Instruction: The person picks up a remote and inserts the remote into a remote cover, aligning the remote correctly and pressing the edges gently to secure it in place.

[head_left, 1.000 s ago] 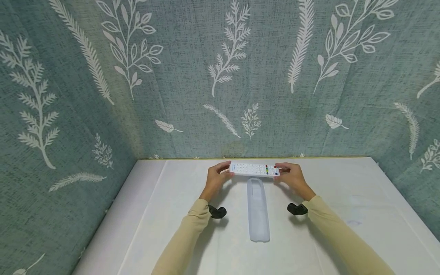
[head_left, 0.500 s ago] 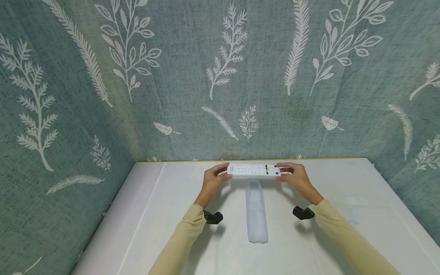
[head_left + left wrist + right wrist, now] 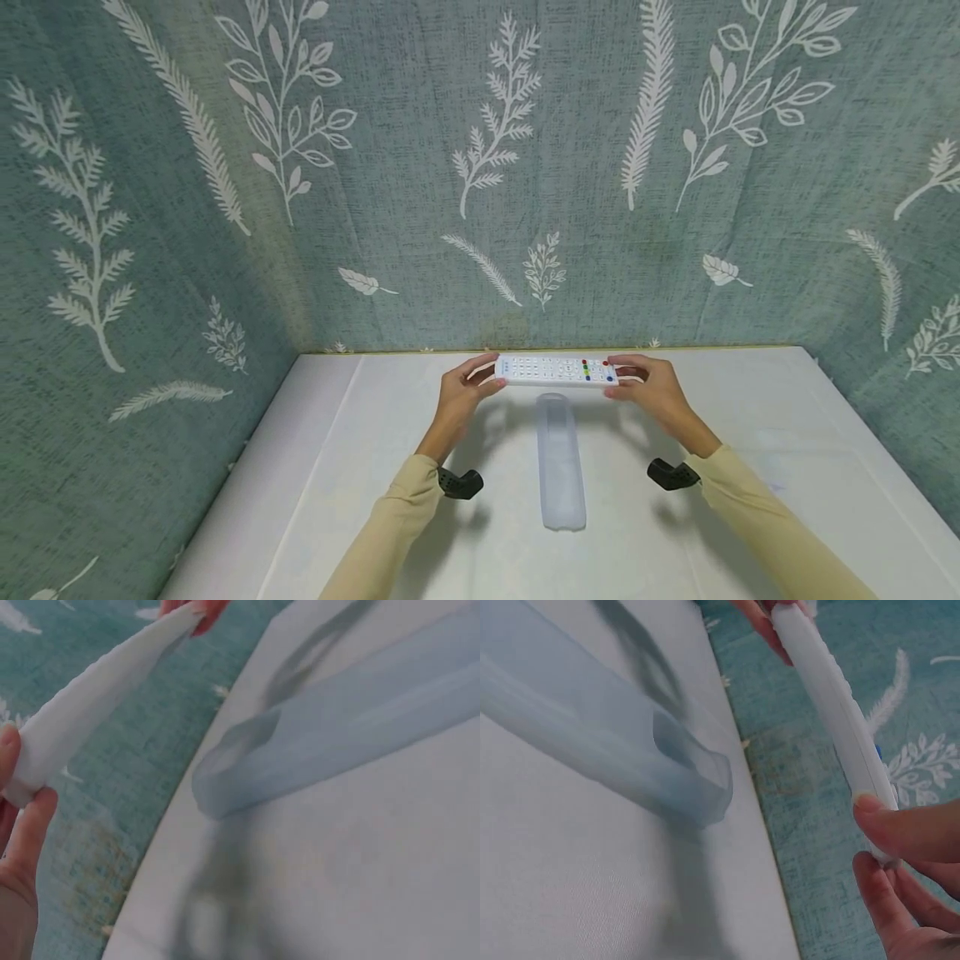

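A white remote control [image 3: 557,370] with rows of small buttons and a few coloured ones is held level above the far part of the table. My left hand [image 3: 459,397] pinches its left end between thumb and fingers. At the other end, my right hand [image 3: 656,395] grips it the same way. Below it on the table lies a translucent silicone remote cover [image 3: 562,467], lengthwise toward me and apart from the remote. In the right wrist view the cover [image 3: 592,712] shows an opening near its far end. The remote's underside [image 3: 90,697] faces the left wrist camera.
The white table [image 3: 360,500] ends at the back against a green leaf-patterned cloth [image 3: 405,167], which also hangs at the left and right. Black wrist-worn devices [image 3: 461,483] jut inward from both sleeves. Shadows of the hands fall on the tabletop.
The remote and both hands have risen slightly off the table, and the forearms have spread a little apart. The cover has stayed in place.
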`<state>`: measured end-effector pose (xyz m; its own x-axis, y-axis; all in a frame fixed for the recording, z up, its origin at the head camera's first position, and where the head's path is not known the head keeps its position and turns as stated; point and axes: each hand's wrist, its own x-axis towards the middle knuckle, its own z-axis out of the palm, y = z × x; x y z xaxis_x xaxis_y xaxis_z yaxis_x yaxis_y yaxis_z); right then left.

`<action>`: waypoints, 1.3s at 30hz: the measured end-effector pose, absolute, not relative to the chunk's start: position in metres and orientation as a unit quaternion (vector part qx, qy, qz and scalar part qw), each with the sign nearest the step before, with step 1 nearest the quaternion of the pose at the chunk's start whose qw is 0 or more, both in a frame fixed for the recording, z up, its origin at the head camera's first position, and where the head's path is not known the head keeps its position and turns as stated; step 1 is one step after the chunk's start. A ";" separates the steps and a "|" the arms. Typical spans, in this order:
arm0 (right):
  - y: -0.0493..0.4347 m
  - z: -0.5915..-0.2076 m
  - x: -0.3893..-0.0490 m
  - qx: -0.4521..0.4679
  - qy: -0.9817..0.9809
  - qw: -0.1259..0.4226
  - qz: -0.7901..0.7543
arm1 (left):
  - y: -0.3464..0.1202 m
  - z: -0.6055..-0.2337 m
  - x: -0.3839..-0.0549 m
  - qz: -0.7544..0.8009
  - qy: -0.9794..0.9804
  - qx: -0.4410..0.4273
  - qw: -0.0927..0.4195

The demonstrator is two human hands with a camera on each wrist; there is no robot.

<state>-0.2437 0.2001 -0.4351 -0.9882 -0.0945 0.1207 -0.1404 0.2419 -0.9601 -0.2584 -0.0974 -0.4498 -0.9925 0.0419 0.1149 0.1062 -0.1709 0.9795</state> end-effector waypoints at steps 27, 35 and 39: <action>0.196 -0.422 -0.207 0.038 -0.793 -0.023 0.608 | -0.080 -0.433 -0.237 -0.839 -0.539 -0.071 -0.015; 0.199 -0.419 -0.202 0.036 -0.776 -0.020 0.629 | -0.078 -0.430 -0.235 -0.871 -0.485 -0.062 -0.046; 0.198 -0.417 -0.199 0.032 -0.770 -0.021 0.637 | -0.079 -0.429 -0.232 -0.876 -0.474 -0.067 -0.054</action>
<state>-0.1988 0.1979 -0.4166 -0.9971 -0.0760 0.0088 -0.0228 0.1858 -0.9823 -0.2324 -0.0786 -0.4293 -0.9852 0.1585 0.0649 -0.0323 -0.5441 0.8384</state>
